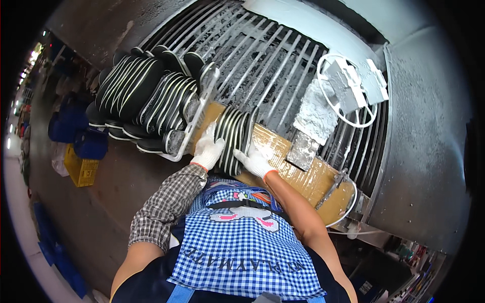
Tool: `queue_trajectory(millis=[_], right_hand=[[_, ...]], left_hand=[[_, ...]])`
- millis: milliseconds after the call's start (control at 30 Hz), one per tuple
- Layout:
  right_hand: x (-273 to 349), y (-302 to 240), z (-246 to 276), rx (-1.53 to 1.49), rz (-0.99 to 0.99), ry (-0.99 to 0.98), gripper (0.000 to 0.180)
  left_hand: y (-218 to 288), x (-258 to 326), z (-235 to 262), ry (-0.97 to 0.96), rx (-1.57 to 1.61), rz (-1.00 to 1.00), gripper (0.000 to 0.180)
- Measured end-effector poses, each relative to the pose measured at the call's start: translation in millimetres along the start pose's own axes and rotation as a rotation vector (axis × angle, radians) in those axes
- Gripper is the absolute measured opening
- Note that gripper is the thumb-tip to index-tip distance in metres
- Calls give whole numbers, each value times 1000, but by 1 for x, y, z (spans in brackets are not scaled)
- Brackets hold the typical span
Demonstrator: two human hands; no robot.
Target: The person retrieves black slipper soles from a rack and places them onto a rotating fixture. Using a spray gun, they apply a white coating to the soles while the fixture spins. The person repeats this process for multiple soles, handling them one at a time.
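Mid-frame, the stack of dark, pale-edged pieces (232, 134) is squeezed between gloved left hand (207, 149) and right hand (255, 162), thumbs pressed in, some fingertips hidden; should that squeeze be eased unevenly, inner pieces could be dropped.

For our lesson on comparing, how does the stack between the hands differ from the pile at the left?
The middle stack is a single row; the left pile is larger, with several groups. Left hand and right hand flank the middle stack; neither touches the left pile. Both contain black pieces with pale edges.
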State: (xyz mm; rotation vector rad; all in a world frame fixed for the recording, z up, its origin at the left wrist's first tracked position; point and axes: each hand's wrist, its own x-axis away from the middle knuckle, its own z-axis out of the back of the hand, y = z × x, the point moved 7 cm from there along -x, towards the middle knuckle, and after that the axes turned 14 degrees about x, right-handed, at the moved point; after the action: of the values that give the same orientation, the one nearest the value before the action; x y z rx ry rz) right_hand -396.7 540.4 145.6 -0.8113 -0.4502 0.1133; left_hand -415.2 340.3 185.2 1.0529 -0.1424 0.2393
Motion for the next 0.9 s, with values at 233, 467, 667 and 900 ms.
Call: queue_trajectory(millis=[233, 467, 667, 900], right_hand=[[-23, -17, -12, 165, -169, -43, 127], [8, -9, -11, 242, -228, -191, 130], [4, -2, -18, 205, -260, -170, 125], [8, -8, -23, 176, -316, -167, 134]], left_hand=[[11, 20, 9, 144, -385, -297, 75], [5, 26, 9, 32, -433, -158, 91], [20, 28, 10, 76, -567, -305, 82], [30, 58, 21, -36, -515, -520, 63]])
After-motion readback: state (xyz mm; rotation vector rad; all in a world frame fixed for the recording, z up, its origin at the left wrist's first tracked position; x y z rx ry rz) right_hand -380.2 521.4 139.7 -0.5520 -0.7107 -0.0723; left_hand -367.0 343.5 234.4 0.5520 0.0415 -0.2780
